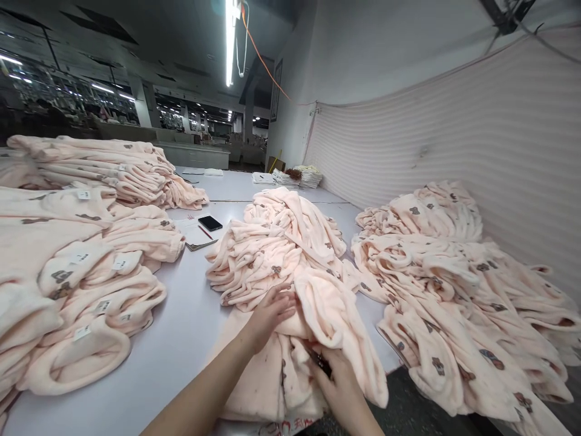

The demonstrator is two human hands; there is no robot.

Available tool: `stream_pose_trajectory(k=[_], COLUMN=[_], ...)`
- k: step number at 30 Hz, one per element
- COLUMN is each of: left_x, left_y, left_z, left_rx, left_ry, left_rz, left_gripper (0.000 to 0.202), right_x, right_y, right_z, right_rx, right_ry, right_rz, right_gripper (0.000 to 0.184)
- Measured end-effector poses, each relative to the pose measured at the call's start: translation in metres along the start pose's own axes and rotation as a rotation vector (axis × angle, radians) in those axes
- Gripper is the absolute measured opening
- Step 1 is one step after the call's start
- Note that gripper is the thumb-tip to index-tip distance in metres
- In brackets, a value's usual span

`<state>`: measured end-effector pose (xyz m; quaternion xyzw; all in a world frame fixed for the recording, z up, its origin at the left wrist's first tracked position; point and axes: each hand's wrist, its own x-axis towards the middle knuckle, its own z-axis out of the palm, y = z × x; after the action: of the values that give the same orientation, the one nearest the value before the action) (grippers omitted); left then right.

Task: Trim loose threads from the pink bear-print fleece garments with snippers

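In the middle of the table lies a heap of pale pink fleece garments (272, 242) printed with small brown figures. My left hand (270, 315) rests on the near side of this heap, fingers stretched over the cloth. Closer to the table's front edge, my right hand (338, 381) is closed around small dark thread snips (321, 362), partly covered by the fingers and fabric. The snips are against the garment, just below a rounded fleece opening (318, 315) that hangs to the right. Folds hide the blade tips.
More pink garments (91, 290) with white labels cover the left side, with a folded stack (104, 169) behind. Another pile (436, 290) spreads along the right. A black phone (210, 223) and a pen (205, 232) lie on papers. White bundles (308, 175) sit at the back.
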<state>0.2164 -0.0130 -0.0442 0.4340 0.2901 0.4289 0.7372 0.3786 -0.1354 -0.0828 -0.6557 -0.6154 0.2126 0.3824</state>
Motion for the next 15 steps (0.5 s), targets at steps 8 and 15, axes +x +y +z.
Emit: stream_pose_trajectory(k=[8,15], left_x=[-0.056,-0.031], left_y=[-0.063,-0.068], left_z=[0.023,0.033], left_rx=[0.47,0.489], left_ry=[0.049,0.002], left_rz=[0.011,0.033], left_gripper=[0.021,0.007], right_x=[0.029,0.045], right_y=[-0.003,0.001], right_z=[-0.012,-0.029], right_rx=[0.2,0.236], right_ry=[0.031,0.117], right_rz=[0.014,-0.009], right_gripper=[0.026,0.024])
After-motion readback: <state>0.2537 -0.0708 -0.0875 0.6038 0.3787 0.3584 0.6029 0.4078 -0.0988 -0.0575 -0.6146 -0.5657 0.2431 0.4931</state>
